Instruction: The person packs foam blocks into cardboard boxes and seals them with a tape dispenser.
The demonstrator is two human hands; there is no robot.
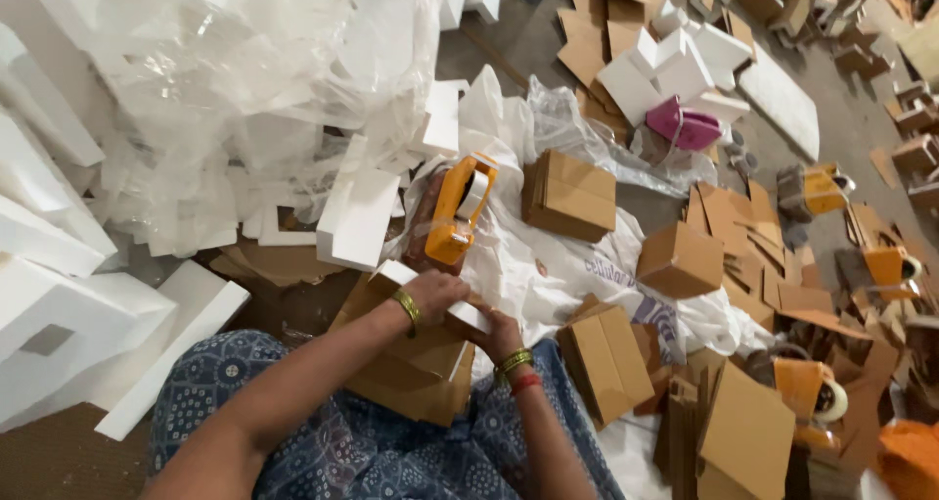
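Note:
My left hand (433, 295) and my right hand (501, 336) both grip a white foam block (468, 314) over an open brown cardboard box (411, 363) that rests on my lap. The foam piece lies slanted across the box's top. Each wrist wears bangles. Just beyond my hands, an orange tape dispenser (458, 211) lies on a white plastic sheet (548, 265).
White foam pieces (362, 216) and clear plastic wrap (245, 79) pile up at the left. Closed small cardboard boxes (570, 195) (678, 260) (604, 361) and flat cardboard (748, 431) lie at the right, with more orange tape dispensers (810, 387) and a pink object (682, 125).

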